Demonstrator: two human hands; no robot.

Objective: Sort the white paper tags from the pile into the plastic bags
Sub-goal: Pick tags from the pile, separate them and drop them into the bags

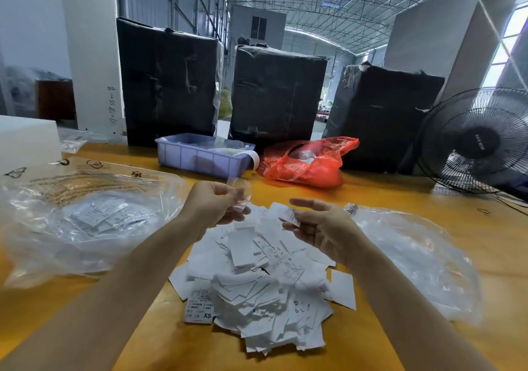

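Note:
A pile of white paper tags (257, 282) lies on the yellow table in front of me. My left hand (214, 203) is raised above the pile's far edge, its fingers pinching a small clear plastic bag (241, 192). My right hand (317, 225) hovers to the right and holds a single white tag (289, 216) between thumb and fingers. A large clear bag (85, 219) with several tags inside lies at the left. Another large clear bag (414, 259) lies at the right.
At the back stand a purple plastic tray (203, 156), a red plastic bag (308, 162) and three black wrapped bales (277, 93). A black fan (480, 142) sits at the right edge. A white box (25, 139) stands far left.

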